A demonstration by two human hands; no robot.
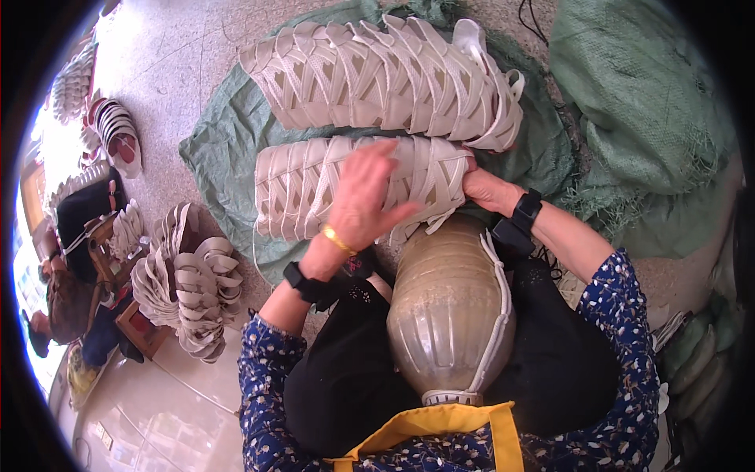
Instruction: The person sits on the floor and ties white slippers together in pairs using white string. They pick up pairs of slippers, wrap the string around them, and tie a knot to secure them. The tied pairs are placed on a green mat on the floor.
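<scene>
Two long rows of nested beige shoe uppers with crossed straps lie on a green woven sack [224, 169]. Across the near row [295, 189] my left hand [362, 193] is spread, palm down, its fingers apart. At that row's right end, my right hand [489, 189] grips the last upper, with most of its fingers hidden behind it. The far row [377, 79] lies just beyond, untouched by either hand. Between my knees rests a large clear, ribbed plastic bottle [452, 307], with a pale cord [501, 315] running along its side.
A bulging green sack [637, 102] lies at the far right. More bundled uppers [189, 275] sit on the floor to the left, near a strappy shoe [118, 138]. Another person [71, 307] is at the left edge. Dark green bundles [696, 358] stand at the lower right.
</scene>
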